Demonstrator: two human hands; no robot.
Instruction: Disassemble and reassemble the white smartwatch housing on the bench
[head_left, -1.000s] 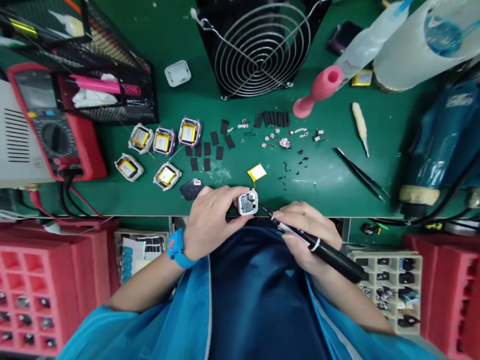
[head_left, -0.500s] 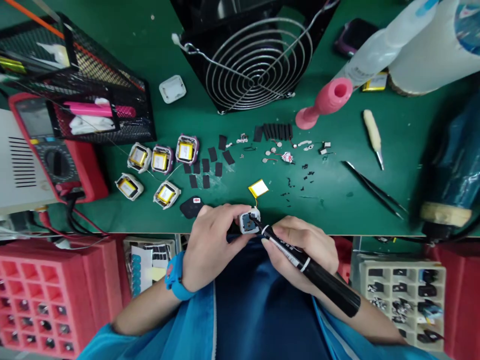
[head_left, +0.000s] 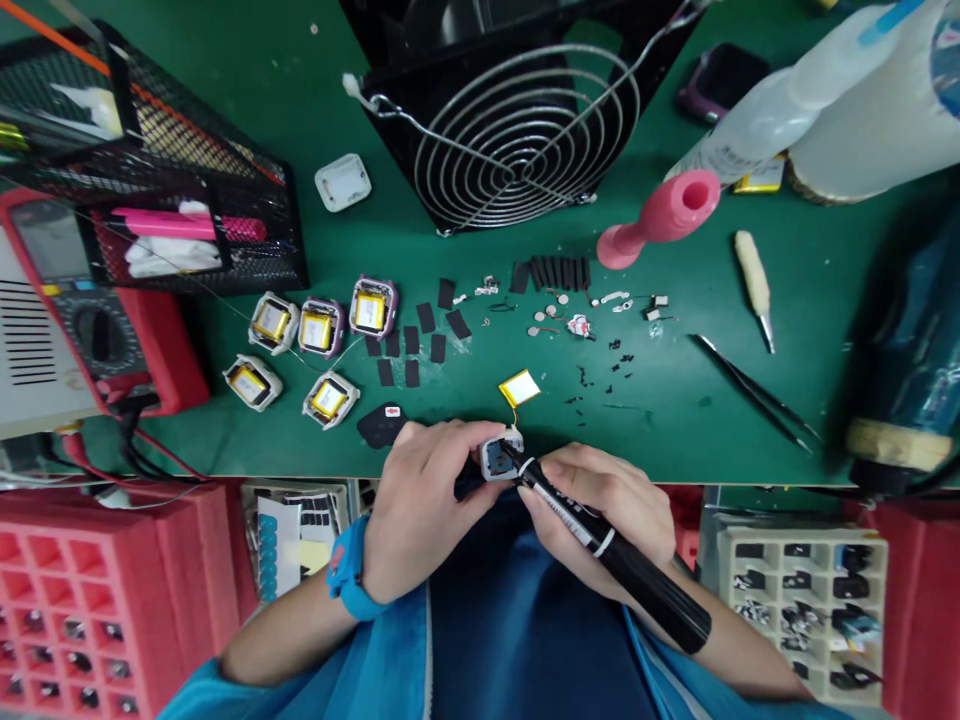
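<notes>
Between thumb and fingers, my left hand [head_left: 427, 500] grips a small open smartwatch case [head_left: 496, 459] at the table's front edge. Its pale rim surrounds a dark interior. A yellow-edged battery [head_left: 519, 387] lies just beyond the case, joined to it by a short wire. My right hand [head_left: 607, 500] is closed around a thick black marker pen [head_left: 600, 535], whose dark tip points into the case. Whether the tip touches the inside is too small to tell. Left of the case lies a flat black piece [head_left: 381, 426] with a small white label.
Several open watch cases with batteries [head_left: 330, 398] lie to the left, near black foam pads [head_left: 412, 341]. Ahead stands a fan with a wire guard [head_left: 517, 170]. Tweezers [head_left: 757, 390] and a wooden-handled tool [head_left: 752, 280] lie right. A red multimeter [head_left: 112, 330] stands far left.
The whole view has shifted slightly. Both hands keep their grips, and the marker tip stays at the watch case with little visible movement.
</notes>
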